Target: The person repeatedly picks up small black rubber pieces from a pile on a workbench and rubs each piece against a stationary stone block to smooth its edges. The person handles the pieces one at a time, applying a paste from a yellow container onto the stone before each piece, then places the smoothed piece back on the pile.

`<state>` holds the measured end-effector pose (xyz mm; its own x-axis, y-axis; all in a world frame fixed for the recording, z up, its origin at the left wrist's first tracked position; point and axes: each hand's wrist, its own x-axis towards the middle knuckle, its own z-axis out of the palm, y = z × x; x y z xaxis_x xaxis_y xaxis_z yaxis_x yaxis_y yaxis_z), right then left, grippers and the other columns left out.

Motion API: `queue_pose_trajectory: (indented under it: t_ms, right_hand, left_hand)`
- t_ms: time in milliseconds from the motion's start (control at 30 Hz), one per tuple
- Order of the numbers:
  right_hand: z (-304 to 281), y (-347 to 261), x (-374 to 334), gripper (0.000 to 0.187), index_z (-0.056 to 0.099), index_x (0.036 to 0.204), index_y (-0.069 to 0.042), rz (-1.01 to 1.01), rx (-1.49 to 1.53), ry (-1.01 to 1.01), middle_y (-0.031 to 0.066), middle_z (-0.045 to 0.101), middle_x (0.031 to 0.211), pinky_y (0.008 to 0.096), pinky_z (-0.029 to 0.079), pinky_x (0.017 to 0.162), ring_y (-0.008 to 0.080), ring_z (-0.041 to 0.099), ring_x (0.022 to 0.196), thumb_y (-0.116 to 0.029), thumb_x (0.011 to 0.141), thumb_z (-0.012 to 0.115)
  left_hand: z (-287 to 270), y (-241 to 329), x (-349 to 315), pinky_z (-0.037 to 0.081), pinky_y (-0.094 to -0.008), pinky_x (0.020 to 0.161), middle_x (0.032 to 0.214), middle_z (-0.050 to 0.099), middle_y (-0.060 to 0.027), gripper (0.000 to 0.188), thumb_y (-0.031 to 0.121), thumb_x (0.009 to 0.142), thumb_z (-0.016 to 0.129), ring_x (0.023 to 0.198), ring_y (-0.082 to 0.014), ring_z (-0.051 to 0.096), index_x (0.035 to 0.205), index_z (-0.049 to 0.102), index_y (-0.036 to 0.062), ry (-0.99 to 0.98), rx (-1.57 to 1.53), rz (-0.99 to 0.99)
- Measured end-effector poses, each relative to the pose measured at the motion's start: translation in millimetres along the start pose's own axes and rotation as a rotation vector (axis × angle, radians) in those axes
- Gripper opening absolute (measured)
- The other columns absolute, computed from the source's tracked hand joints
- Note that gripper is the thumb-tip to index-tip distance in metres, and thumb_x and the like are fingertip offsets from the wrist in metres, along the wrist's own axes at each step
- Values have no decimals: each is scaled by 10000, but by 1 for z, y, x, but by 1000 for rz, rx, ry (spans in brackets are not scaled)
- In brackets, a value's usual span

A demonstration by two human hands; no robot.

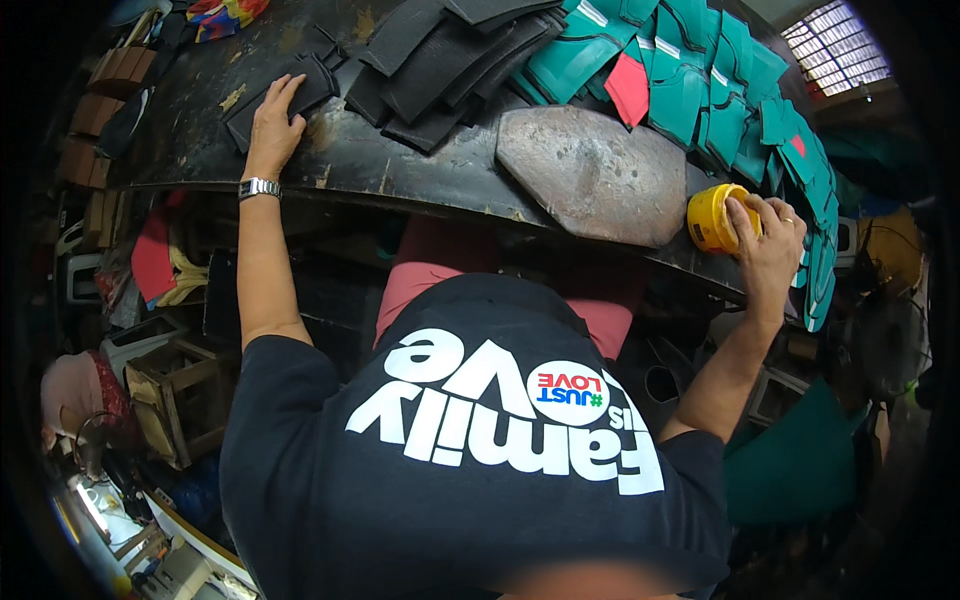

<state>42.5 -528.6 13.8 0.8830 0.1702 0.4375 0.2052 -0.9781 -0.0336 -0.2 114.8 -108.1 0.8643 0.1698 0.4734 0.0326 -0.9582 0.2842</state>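
Observation:
My left hand (275, 118), with a metal-banded watch on its wrist, lies with fingers stretched out on a small flat black piece (317, 86) at the left of the dark table. Part of that piece is hidden under the hand. At the table's right front edge, my right hand (770, 245) grips the rim of a round yellow tub (707, 222), thumb and fingers at its wall. The tub is tilted, and its contents cannot be made out. Just left of it lies a worn, brownish-grey slab (595, 175) with angled corners.
Overlapping black cut pieces (440, 65) lie at the table's back middle. Many green pieces (685, 95) are heaped along the right, with a red piece (628, 90) among them. A wooden stool (180, 400) stands at lower left, near another person (90, 400).

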Motion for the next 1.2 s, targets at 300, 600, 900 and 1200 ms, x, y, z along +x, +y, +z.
queue_pose_trajectory:
  t_ms: [300, 600, 900, 1200]
  right_hand:
    - [35, 19, 12, 703, 824, 990, -71, -129, -289, -417, 123, 697, 1073, 473, 392, 892, 298, 568, 1040, -729, 880, 603]
    - [24, 15, 2, 600, 782, 974, -50, 41, -92, -41, 152, 683, 1015, 490, 519, 779, 353, 644, 953, -604, 988, 551]
    - [-7, 6, -37, 542, 784, 1007, -71, 252, -261, -194, 187, 672, 1076, 506, 540, 795, 394, 694, 927, -568, 995, 568]
    - [32, -74, -56, 310, 778, 1093, -85, 65, 661, -427, 147, 657, 963, 401, 511, 793, 296, 656, 863, -357, 977, 685]
  left_hand:
    - [-10, 18, -1, 549, -366, 934, 1196, 734, -146, 342, 27, 926, 597, 1068, -299, 720, 1228, 739, 102, 355, -124, -163]
    - [-26, 179, -1, 510, -402, 1031, 1219, 736, -104, 408, -88, 881, 632, 1170, -251, 683, 1244, 735, 66, 555, -468, 380]
    - [57, 276, -28, 326, -526, 1187, 1408, 597, -121, 495, -46, 829, 590, 1396, -304, 502, 1303, 656, 78, -289, -459, 596]
    - [77, 296, -31, 363, -499, 1106, 1310, 632, -75, 320, 244, 978, 663, 1266, -281, 571, 1273, 684, 121, -173, -365, 566]
